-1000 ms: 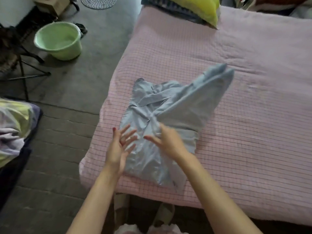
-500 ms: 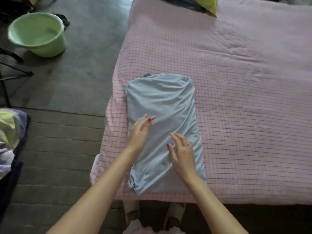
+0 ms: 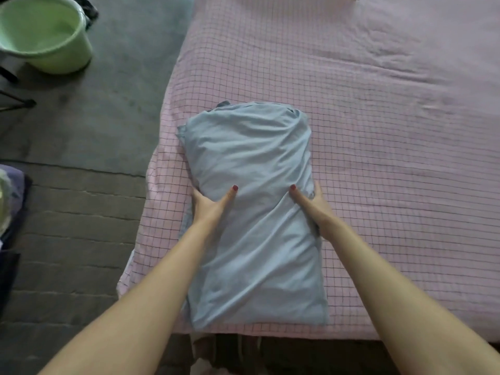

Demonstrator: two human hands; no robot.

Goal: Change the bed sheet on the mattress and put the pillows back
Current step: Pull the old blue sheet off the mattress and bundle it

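Both hands, left (image 3: 208, 204) and right (image 3: 311, 205), grip the folded blue sheet (image 3: 251, 212) by its sides on the bed (image 3: 392, 158); lifting evenly should keep the folds together.

Folded pale-blue sheet (image 3: 255, 212) lying lengthwise on pink checked mattress cover (image 3: 392, 158), near its left edge. Left hand (image 3: 209, 205) and right hand (image 3: 311, 205) gripping sheet's opposite sides at mid-length, thumbs on top. Green basin (image 3: 44, 33) on floor, well left of sheet.
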